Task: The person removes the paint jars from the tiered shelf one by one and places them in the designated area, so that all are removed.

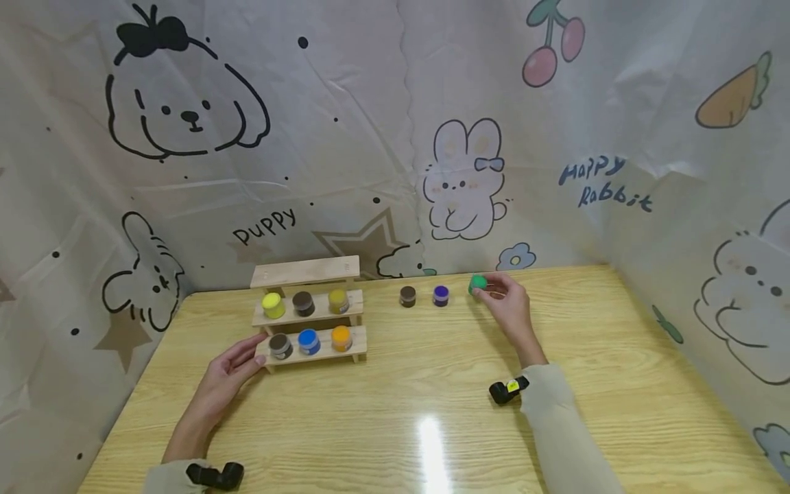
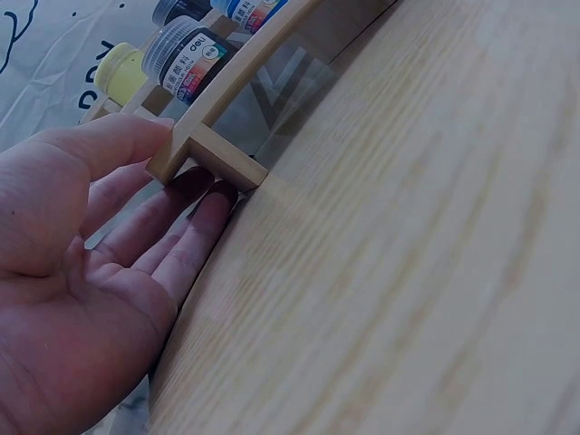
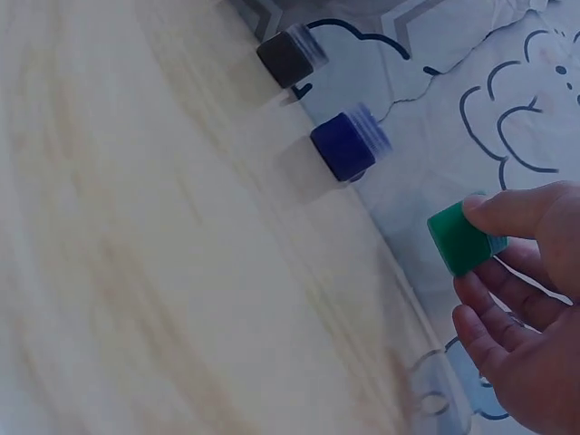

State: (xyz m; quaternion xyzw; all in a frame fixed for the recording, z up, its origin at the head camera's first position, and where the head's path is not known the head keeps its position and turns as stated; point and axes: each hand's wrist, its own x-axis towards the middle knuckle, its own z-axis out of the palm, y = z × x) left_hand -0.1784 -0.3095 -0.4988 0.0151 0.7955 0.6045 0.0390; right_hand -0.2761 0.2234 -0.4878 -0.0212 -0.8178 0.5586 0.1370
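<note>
Left hand [image 2: 95,304], half-curled, is gripping rack [image 1: 320,304]; right hand [image 1: 509,305], loosely curled, is pinching green jar [image 3: 460,241]. Keeping rack steady is probably helping.

Rack [image 1: 305,269]: was bare pale wood, smooth, matt. Dark jar [image 2: 186,56]: looked to be plastic; its lid [image 2: 169,45] was translucent, ridged. Green jar [image 3: 459,239]: looked to be smooth plastic. Tabletop [image 1: 345,425]: was wood-grained, with a glossy streak of glare. Wall sheet [image 1: 364,89]: was creased, faintly shiny. Sleeve [image 1: 566,429]: was matt cloth.
</note>
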